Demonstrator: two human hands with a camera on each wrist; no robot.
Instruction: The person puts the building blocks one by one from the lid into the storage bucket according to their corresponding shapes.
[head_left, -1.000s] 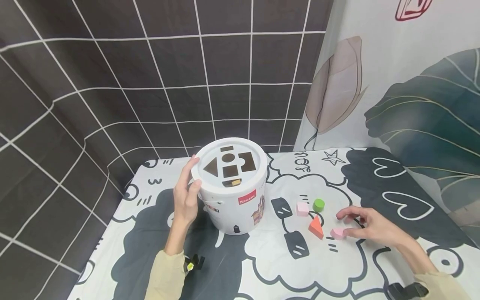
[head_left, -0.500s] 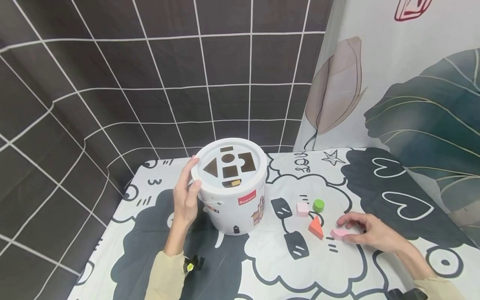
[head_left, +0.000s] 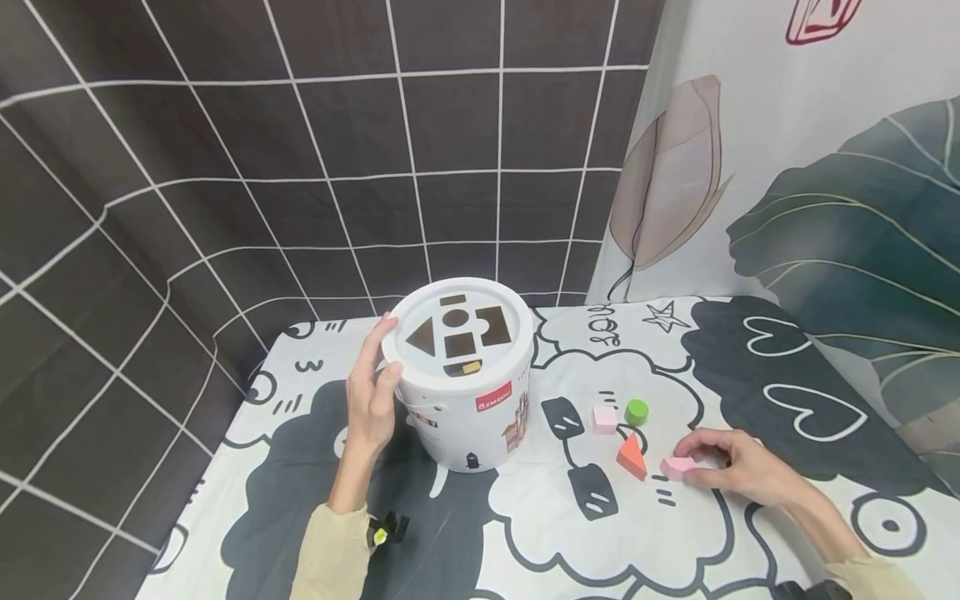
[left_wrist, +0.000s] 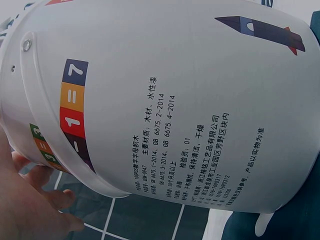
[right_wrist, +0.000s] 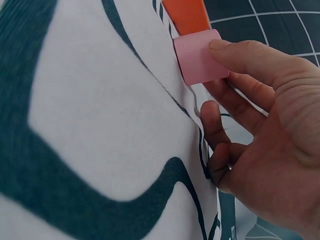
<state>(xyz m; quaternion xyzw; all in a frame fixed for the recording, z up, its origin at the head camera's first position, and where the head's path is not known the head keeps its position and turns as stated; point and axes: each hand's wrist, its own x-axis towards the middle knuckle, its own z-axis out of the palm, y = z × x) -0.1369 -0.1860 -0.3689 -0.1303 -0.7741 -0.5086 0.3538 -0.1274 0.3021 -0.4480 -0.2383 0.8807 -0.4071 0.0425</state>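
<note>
R grip (head_left: 746, 471): you pinch pink blk (head_left: 673, 468) right at grip's tips; blk just L of your knuckles | blk nr orange wedge (head_left: 632, 458); grn cyl (head_left: 637, 411) & pale pink cube (head_left: 604, 420) farther off, on patterned cloth (head_left: 540, 546) | L grip (head_left: 371, 392): you hold upright wht bucket (head_left: 457, 425) at top edge
</note>
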